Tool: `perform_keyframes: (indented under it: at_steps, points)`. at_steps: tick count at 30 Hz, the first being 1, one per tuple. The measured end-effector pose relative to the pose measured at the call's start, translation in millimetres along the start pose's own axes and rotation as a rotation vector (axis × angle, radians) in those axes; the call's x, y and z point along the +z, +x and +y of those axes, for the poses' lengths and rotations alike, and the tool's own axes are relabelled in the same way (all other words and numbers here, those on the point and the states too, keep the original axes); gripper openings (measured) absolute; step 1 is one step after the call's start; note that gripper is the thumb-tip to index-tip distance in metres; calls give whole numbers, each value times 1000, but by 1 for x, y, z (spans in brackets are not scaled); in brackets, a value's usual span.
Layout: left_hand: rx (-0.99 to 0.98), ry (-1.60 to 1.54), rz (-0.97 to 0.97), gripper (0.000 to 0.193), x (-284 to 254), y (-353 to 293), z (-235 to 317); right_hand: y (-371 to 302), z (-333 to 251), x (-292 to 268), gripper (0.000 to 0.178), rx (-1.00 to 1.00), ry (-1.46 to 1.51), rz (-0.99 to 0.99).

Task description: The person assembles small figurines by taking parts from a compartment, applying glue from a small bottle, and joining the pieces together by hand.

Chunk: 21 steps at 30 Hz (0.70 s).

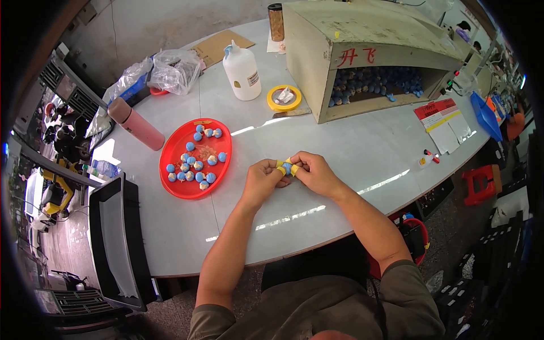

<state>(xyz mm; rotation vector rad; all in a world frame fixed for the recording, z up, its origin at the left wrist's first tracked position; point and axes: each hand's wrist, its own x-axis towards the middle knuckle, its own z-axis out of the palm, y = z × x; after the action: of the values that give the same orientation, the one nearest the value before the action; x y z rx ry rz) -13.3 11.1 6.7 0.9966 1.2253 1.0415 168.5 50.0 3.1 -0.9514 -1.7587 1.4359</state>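
Both my hands meet over the table, pinching a small blue ball-shaped piece (287,168) between their fingertips. Yellow wrappings cover some of the fingertips. My left hand (264,178) closes on the piece from the left, my right hand (315,173) from the right. Its far details are hidden by the fingers. To the left lies a round red tray (195,191), holding several similar balls, blue with pale patches, spread in loose groups. Many more blue pieces (374,80) are heaped inside a pale, worn box open at the front (309,79).
Around the table stand a white squeeze bottle (242,73), a yellow tape ring (284,98), a pink flask (136,123) and a brown-filled jar (276,22). Papers (445,124) and a small bottle (425,161) lie right. A black bin (116,243) adjoins the left edge.
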Motion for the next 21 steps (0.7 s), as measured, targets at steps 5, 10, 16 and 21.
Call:
perform_keyframes:
  at_steps: [5,10,16,21]
  points:
    - [-8,-73,-12,42,0,-3,9,0,0,2,16,-33,17,21]
    - [-1,-81,-23,41,-3,-2,5,-1,-10,3,21,45,4,6]
    - [-13,-74,-41,36,-3,-1,4,-2,-6,1,21,91,78,-20]
    - [-14,-92,-60,30,-4,2,-1,-1,-7,2,20,112,115,0]
